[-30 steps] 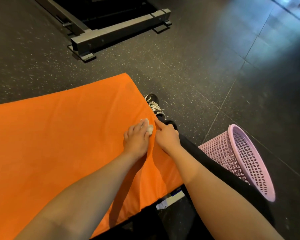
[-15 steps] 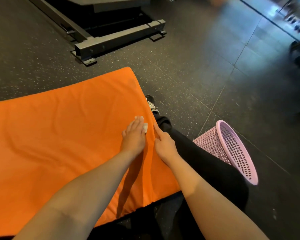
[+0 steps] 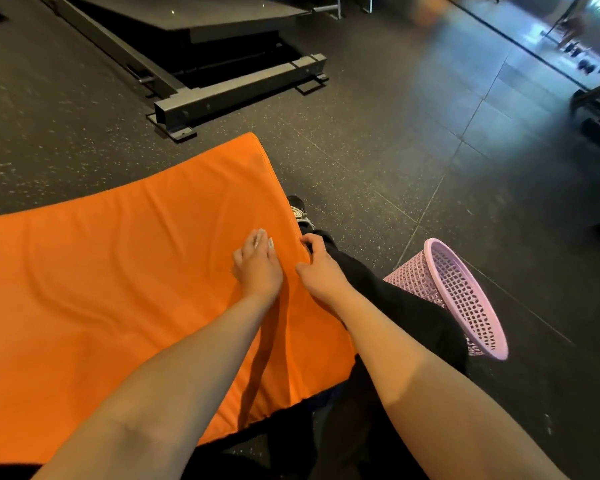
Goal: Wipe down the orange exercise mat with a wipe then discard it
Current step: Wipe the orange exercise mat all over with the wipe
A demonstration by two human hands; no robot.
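Orange fills the left of the view: the orange padded exercise mat [image 3: 101,289] lies wrinkled on the black speckled rubber floor [image 3: 378,161], with a grey steel equipment frame [image 3: 229,95] beyond its far corner. Moving right, the left hand [image 3: 258,268] lies flat on the mat close to its right edge, fingers straight and pressing down. A sliver of white pokes out at the fingertips, and that looks to be the white wipe [image 3: 270,242], pinned between fingers and mat, most of it hidden under the hand. Just beside it, the right hand [image 3: 321,271] sits at the very edge, thumb spread on the orange surface and fingers curled over the side, gripping the mat there. The two hands are apart, with a narrow strip of orange between them. Right again, a black trouser leg [image 3: 395,306] runs along the mat's side to a black shoe with white laces [image 3: 297,206]. Furthest right, on the floor, stands the pink plastic lattice basket [image 3: 413,280], its mouth open.

My read is that wiping is the step in hand, worked at the right-hand border. How much of the mat has been covered, the view does not say. The next move calls for a flat, firm sweep with the wipe trapped under the fingers, while the other hand holds the cover taut against those wrinkles. Once the surface is done, the wipe goes right, across the leg, into the basket.
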